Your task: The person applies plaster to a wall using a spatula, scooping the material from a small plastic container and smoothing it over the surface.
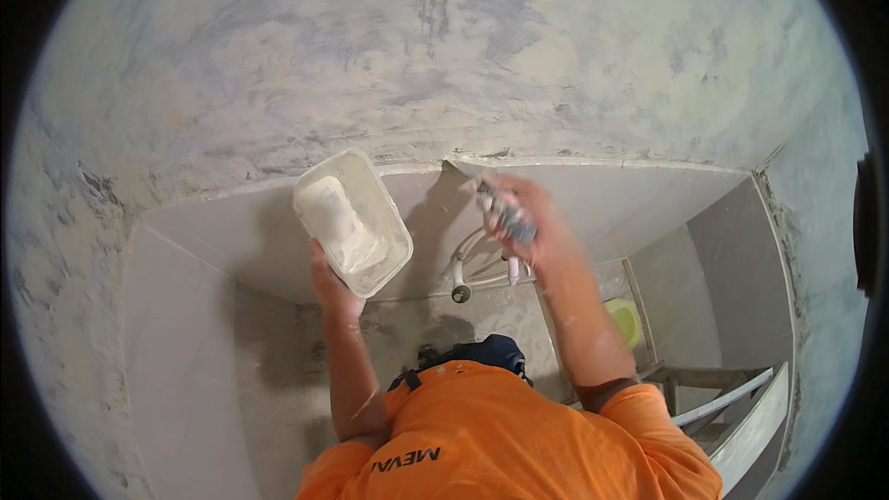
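Left hand (338,292): bent under the near left side of the tub, one digit showing against its outer wall; clamped on it, the remaining fingers mostly hidden below.
Plastic tub (394,222): pale, rectangular, tilted with open top facing up; held left of centre, just short of the wall joint.
White filler (335,222): heaped along the left half of the tub, smeared thinly toward the near end.
Right hand (535,222): clamped around the handle of the putty knife, fingers together but blurred.
Putty knife (511,219): right of the tub and well apart from it; blade pointing far and left, edge at the wall joint, actual contact hard to tell.
Wall joint (593,163): pale and uneven, running left to right between patchy skim-coated surface (519,46) on the far side and smooth grey wall (667,193) on the near side.
Orange shirt (519,435): marked with black capital lettering on the near left, slanted and partly lost in folds.
Curved pipe (458,264): pale, dark-ended, below the right hand.
Lime-green container (626,322): beside the right forearm, partly covered.
Ladder-like frame (755,426): near right.
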{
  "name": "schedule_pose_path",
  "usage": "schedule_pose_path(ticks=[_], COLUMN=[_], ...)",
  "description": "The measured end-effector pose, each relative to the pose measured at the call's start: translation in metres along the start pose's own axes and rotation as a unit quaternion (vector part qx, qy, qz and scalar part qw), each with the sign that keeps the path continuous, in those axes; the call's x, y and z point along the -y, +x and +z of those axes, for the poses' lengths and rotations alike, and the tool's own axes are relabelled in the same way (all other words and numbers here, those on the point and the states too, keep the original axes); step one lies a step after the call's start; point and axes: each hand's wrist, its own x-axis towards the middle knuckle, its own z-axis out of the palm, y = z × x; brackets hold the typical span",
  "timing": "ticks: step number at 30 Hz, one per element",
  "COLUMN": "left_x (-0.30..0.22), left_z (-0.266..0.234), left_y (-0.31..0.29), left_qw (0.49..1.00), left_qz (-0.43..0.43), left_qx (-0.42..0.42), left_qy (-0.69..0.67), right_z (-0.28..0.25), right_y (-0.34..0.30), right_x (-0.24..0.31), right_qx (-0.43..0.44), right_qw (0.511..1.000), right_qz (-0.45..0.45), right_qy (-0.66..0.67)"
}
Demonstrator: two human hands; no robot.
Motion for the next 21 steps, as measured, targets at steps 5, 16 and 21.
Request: schedule_pose_path(ticks=[5, 16, 21], left_x=[-0.002, -0.016, -0.015], left_z=[0.007, -0.001, -0.02], left_y=[-0.004, -0.024, -0.022], left_qw=[0.999, 0.997, 0.997], left_qz=[0.035, 0.056, 0.068], left_qx=[0.03, 0.01, 0.048], left_qy=[-0.01, -0.05, 0.006], right_z=[-0.01, -0.024, -0.019], right_y=[0.011, -0.049, -0.033], right_x=[0.055, 0.017, -0.02], right_qx=[0.099, -0.041, 0.021], right_qw=[0.97, 0.987, 0.998], right_qz=[0.079, -0.137, -0.043], right_qy=[0.207, 0.074, -0.028])
